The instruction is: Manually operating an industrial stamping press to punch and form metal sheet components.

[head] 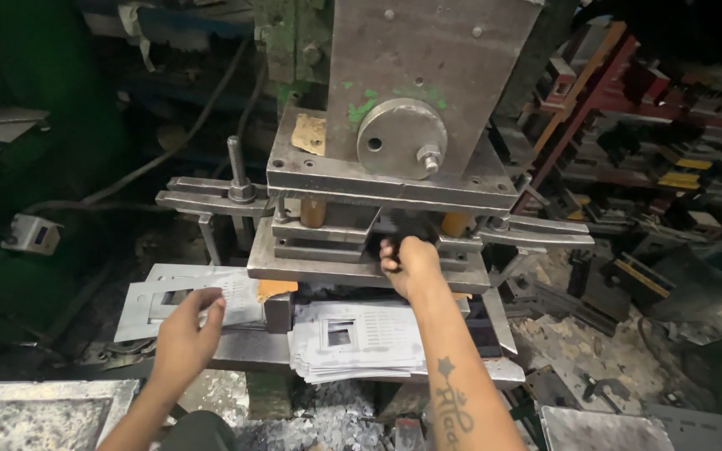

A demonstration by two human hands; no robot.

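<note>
My right hand (409, 266) reaches into the gap of the metal press (394, 171), between its upper block and the lower die plate (311, 266); its fingers are curled on something dark that I cannot make out. My left hand (185, 334) rests on the edge of a thin punched metal sheet (154, 301) lying on the left side of the press bed, fingers pinching it. A stack of similar punched sheets (357, 342) sits in front of the die, below my right forearm.
A round steel disc with a bolt (401, 138) fronts the press head. Clamp bars (211, 200) stick out on both sides. Metal scraps (578, 351) litter the right. Racks of dies (670, 150) stand at the back right. A flat plate (35, 413) lies bottom left.
</note>
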